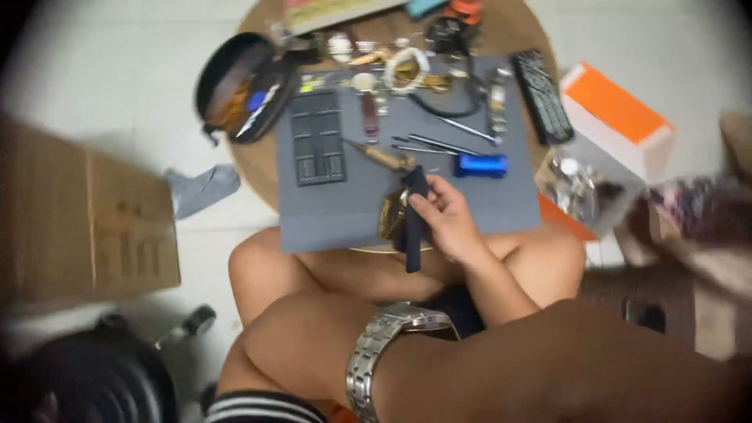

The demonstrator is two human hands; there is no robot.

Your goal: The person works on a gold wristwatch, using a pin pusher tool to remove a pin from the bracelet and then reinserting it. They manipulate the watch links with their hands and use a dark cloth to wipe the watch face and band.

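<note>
Forearm nearest the camera: it crosses the bottom of the view and carries a silver metal-link wristwatch. The hand of this arm is outside the frame, so its state cannot be told. By its position this appears to be the left arm.

Above the forearm lie the person's bare crossed legs. A dark cylindrical object sits at lower left on the floor.

Right hand: it rests at the near edge of the grey work mat. The fingers are curled closed around a watch with a dark strap. The strap hangs down past the mat edge toward the legs. The watch case shows gold-coloured just left of the fingers.

On the mat, just beyond the hand, lies a blue tool. To its left lies a wooden-handled tool, near the top of the strap. A dark rectangular tray occupies the left part of the mat. Thin metal tools lie between the tray and the blue tool.

The mat sits on a round wooden table. A black open case rests at the table's left edge. A black remote-like object lies at the right edge. More watches and small parts are crowded at the far side; details are blurred.

Off the table, a cardboard box stands at left, and an orange-and-white box at right.
</note>
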